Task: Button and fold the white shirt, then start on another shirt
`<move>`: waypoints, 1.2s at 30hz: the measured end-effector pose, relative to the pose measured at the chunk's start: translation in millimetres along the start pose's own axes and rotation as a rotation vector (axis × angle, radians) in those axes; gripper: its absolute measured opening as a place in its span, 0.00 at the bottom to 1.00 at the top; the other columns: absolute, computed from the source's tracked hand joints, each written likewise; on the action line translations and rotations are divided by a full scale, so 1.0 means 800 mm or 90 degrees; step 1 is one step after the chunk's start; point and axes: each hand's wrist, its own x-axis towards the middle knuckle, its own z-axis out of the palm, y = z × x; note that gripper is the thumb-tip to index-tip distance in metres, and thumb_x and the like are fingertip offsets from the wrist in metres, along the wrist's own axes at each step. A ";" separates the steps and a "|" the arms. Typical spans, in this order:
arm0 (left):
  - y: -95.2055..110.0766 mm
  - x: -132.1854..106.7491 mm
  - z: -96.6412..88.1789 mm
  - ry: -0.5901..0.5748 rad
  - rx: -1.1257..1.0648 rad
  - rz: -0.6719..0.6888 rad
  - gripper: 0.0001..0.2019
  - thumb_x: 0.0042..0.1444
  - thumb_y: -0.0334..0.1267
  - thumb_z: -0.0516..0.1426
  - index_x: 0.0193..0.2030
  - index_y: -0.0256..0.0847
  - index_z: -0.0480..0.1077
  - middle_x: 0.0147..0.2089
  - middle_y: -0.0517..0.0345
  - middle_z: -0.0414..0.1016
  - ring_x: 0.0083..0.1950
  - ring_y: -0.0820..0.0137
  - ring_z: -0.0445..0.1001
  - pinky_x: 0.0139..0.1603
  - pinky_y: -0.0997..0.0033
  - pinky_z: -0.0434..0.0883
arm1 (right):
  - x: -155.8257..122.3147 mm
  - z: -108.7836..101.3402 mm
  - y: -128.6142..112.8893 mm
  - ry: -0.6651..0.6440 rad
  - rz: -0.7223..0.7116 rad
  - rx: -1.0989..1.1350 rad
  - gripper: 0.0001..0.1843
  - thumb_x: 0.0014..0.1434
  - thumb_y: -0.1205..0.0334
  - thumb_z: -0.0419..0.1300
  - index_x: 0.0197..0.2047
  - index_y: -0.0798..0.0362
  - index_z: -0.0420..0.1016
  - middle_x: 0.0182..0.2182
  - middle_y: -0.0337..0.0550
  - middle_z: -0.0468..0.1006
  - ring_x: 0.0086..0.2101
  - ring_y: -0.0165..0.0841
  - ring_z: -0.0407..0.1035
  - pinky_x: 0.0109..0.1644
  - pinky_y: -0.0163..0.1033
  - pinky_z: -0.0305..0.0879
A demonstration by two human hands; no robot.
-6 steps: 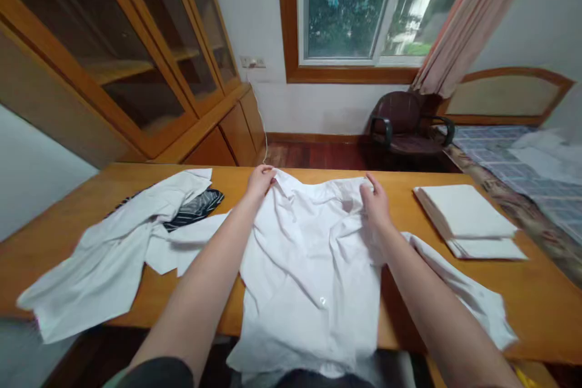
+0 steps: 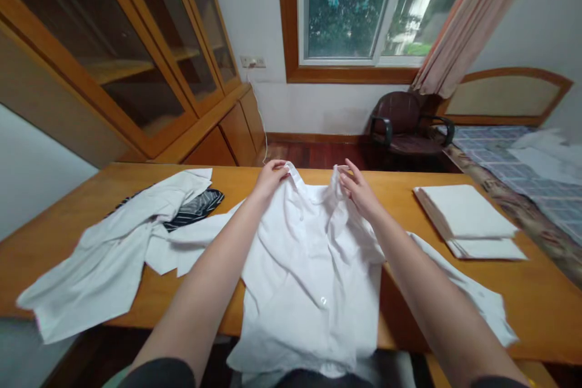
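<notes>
In the head view, a white shirt [image 2: 295, 279] is seen spread at the center of the frame, laid on the wooden tabletop [image 2: 536, 309] with its hem hung over the near edge at the bottom. One end of its collar is gripped between the thumb and fingers of the left hand [image 2: 273, 176], near the middle of the frame; the other end is pinched by the right hand [image 2: 357, 187], a little to the right, with one finger raised. One sleeve is stretched toward the left, partly hidden by the forearm, and the other is laid out at the lower right. At the left, white clothing [image 2: 109, 254] is heaped partly over a dark striped cloth [image 2: 197, 207]. At the right, folded white cloths [image 2: 473, 211] are stacked on the tabletop.
</notes>
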 end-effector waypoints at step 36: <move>0.061 -0.247 -0.033 -0.647 0.605 0.371 0.12 0.47 0.21 0.51 0.35 0.41 0.65 0.40 0.56 0.68 0.43 0.67 0.69 0.45 0.70 0.68 | -0.176 -0.028 -0.057 -0.506 -0.149 -0.621 0.07 0.50 0.73 0.54 0.31 0.52 0.70 0.29 0.41 0.74 0.30 0.32 0.65 0.34 0.35 0.53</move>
